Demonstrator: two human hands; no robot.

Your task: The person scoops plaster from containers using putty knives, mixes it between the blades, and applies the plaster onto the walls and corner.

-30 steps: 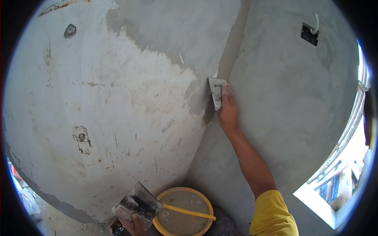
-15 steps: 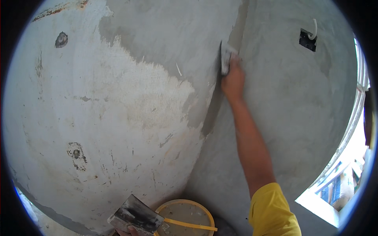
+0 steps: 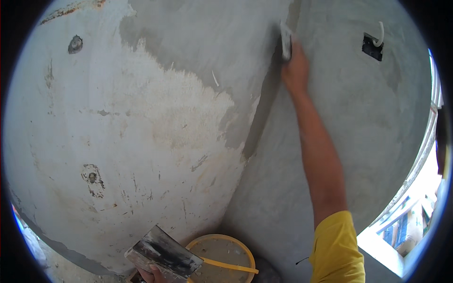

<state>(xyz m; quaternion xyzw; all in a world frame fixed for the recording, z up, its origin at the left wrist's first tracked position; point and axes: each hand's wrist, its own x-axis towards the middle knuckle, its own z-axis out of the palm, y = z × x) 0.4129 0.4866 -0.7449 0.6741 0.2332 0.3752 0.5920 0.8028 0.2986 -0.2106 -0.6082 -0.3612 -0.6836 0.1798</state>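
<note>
Whitish-grey scraper (image 3: 286,42) gripped in my right hand (image 3: 297,68), up by the wall corner (image 3: 263,120), long edge nearly upright, top leaning slightly left. My left hand (image 3: 154,274) holds a broad dark trowel (image 3: 165,252), long axis slanting down rightward toward the yellow-rimmed bucket (image 3: 219,235).

Right hand (image 3: 296,67) high, left hand (image 3: 154,274) low: 2 hands gripping.
</note>
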